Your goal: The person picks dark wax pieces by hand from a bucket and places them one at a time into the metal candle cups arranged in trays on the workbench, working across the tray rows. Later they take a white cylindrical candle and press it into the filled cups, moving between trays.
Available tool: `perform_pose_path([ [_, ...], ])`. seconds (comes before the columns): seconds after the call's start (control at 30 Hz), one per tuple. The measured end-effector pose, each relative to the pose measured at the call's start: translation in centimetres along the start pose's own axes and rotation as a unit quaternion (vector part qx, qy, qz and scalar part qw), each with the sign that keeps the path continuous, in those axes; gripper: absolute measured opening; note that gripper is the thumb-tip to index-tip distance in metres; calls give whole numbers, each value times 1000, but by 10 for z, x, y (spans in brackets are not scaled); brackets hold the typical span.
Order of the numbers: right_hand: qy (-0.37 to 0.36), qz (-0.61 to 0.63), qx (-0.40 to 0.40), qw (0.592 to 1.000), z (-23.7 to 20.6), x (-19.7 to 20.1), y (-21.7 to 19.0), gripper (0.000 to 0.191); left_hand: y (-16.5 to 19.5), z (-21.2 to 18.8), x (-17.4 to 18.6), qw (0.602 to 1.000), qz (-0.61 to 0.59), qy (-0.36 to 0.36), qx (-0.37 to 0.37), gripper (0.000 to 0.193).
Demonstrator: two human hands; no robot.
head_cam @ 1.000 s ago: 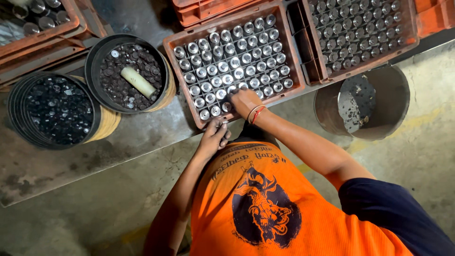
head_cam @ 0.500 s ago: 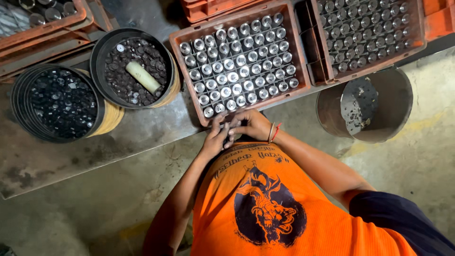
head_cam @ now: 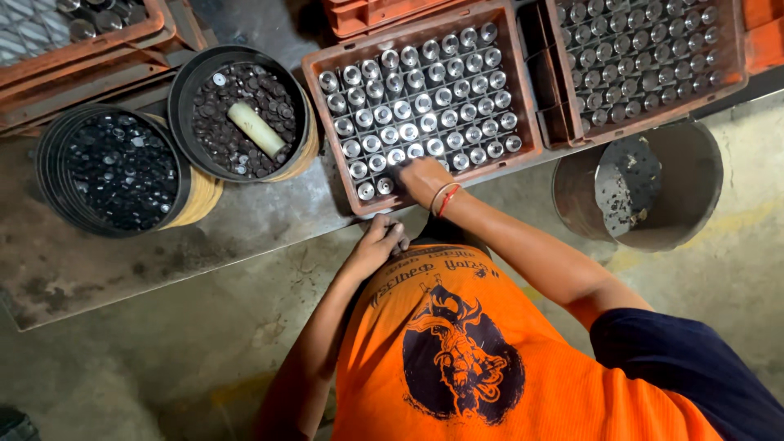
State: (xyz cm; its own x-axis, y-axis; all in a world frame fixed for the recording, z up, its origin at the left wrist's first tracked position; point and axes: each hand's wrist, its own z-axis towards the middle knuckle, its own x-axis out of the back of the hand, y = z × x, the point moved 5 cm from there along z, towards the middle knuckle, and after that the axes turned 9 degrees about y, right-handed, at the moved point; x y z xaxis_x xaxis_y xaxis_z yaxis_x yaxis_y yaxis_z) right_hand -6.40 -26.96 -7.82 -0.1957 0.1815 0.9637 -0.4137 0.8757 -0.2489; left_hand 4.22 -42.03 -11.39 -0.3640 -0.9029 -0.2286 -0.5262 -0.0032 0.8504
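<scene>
Concrete floor [head_cam: 147,359], stained and dusty, is carrying a dark metal sheet [head_cam: 245,220] along its far side; crates and tubs are sitting on that sheet. A person in an orange shirt [head_cam: 490,351] is leaning over it, seen from above.

Right hand [head_cam: 420,175] is reaching into the near edge of the middle brown crate [head_cam: 314,106], fingers curled down onto the front row of small silver-capped cylinders [head_cam: 425,102]; whether it is pinching one, cannot tell. Red and white bands are showing at that wrist.

Left hand [head_cam: 380,241] is resting at the near edge of the sheet, just below the crate's near left corner, fingers pressed together and bent; nothing visible in it.

The cylinders are standing upright in tight rows, filling the crate. A second crate [head_cam: 735,49], likewise filled, is sitting at the far right corner. Left of the middle crate, a round black tub [head_cam: 184,90] is holding dark caps and one pale cylinder [head_cam: 256,128]; another tub [head_cam: 49,155] of dark pieces is just beside it. A grey bucket [head_cam: 694,171] is standing on the floor at right.
</scene>
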Motion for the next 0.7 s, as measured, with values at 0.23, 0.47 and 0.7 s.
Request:
perform_pose_path([
  [0.23, 51, -21, 1, 998, 2, 2, -8, 22, -8, 6, 3, 994, -107, 6, 32, 23],
  [0.47, -48, 21, -69, 996, 5, 3, 4, 17, -12, 6, 6, 984, -161, 41, 62, 7],
  [0.7, 73, 210, -25, 975, -14, 73, -22, 29, -3, 5, 10, 976, -201, 77, 19, 16],
])
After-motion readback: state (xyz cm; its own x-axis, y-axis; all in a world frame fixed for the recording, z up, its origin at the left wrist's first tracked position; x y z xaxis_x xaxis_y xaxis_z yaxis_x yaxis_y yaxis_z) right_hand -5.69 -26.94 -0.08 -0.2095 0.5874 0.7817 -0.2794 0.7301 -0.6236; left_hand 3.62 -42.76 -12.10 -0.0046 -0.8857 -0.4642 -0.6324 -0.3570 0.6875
